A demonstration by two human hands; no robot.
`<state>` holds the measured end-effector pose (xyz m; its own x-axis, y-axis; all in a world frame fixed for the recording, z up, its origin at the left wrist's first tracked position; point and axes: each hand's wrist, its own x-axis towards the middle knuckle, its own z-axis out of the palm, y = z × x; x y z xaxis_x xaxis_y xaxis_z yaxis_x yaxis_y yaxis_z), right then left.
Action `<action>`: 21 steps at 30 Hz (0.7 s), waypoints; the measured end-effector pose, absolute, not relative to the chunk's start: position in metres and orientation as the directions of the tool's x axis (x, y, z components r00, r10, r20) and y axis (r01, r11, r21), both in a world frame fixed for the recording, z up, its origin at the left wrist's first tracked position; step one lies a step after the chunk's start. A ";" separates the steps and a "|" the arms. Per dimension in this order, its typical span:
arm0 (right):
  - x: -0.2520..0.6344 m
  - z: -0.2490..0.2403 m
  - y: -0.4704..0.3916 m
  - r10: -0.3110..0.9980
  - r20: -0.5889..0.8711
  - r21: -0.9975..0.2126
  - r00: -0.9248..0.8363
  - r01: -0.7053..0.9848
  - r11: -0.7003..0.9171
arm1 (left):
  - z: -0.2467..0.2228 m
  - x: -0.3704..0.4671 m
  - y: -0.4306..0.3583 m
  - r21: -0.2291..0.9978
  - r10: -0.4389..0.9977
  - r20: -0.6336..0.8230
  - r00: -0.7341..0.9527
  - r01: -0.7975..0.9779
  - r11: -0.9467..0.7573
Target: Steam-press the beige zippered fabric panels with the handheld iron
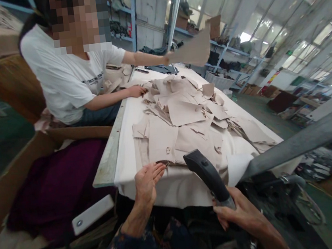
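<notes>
My right hand (234, 208) is wrapped around the grey lower end of a black handheld trimmer (204, 170). The trimmer looks like a hair clipper, and its wide head points up and left over the table's near edge. My left hand (148, 182) has its fingers stretched out at the near edge of a beige cloth piece (161, 139); whether it touches the cloth I cannot tell. More beige cloth pieces (185, 110) lie in a loose heap beyond, on the white-covered table (126, 141).
A co-worker (67, 75) sits at the left, one arm raising a beige cloth piece (193, 49). Below is a cardboard box (2, 191) with purple cloth (61, 180). A grey metal pole (305, 134) slants in at right. Shelves (232, 51) stand behind.
</notes>
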<state>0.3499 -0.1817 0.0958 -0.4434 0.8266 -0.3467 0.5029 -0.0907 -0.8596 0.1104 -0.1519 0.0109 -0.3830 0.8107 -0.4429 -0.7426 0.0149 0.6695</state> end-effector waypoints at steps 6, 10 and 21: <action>0.311 0.085 -0.201 0.829 -0.320 -0.720 -0.458 0.686 0.101 | 0.007 0.103 -0.165 0.670 0.801 -0.448 -0.397 -0.742 0.007; 0.286 0.075 -0.200 0.860 -0.253 -0.643 -0.444 0.741 0.193 | 0.004 0.096 -0.174 0.680 0.820 -0.409 -0.399 -0.733 -0.018; 0.279 0.074 -0.180 0.945 -0.110 -0.657 -0.307 0.736 0.162 | 0.001 0.078 -0.165 0.894 0.790 -0.250 -0.560 -0.447 -0.034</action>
